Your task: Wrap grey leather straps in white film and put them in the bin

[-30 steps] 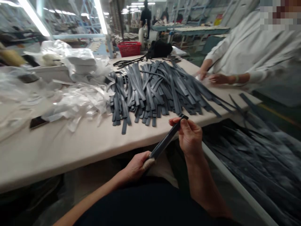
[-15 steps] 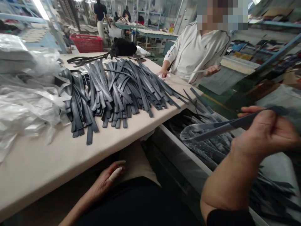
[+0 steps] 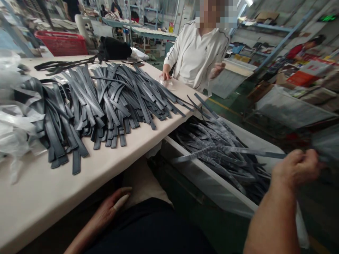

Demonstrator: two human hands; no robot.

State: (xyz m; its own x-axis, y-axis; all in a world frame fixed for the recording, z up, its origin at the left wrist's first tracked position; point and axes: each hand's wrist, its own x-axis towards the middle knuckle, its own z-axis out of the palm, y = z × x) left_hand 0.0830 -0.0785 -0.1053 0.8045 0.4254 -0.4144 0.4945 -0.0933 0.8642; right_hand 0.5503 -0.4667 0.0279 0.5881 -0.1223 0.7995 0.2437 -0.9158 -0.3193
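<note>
My right hand (image 3: 298, 167) is closed around one end of a dark grey strap (image 3: 254, 151). The strap stretches leftward over a white bin (image 3: 209, 173), and its far part looks wrapped in clear plastic. Many similar plastic-covered straps (image 3: 225, 137) fill that bin. My left hand (image 3: 109, 208) rests low by my lap, below the table edge. Its fingers are extended, with pale covers on some fingertips, and nothing is held. On the table (image 3: 148, 146) lies a large heap of dark grey straps (image 3: 111, 106), several with squared ends hanging toward me.
Crumpled clear plastic bags (image 3: 18, 130) cover the table's left end. A black bag (image 3: 112, 48) and a red basket (image 3: 62, 43) are at the back. A co-worker in a white jacket (image 3: 196, 53) stands at the table's far corner. Loaded carts (image 3: 293, 106) stand to the right.
My view has turned right. My right hand has moved outward and down, and the strap, looped before, now trails nearly straight across the bin. My left hand stays by my lap.
</note>
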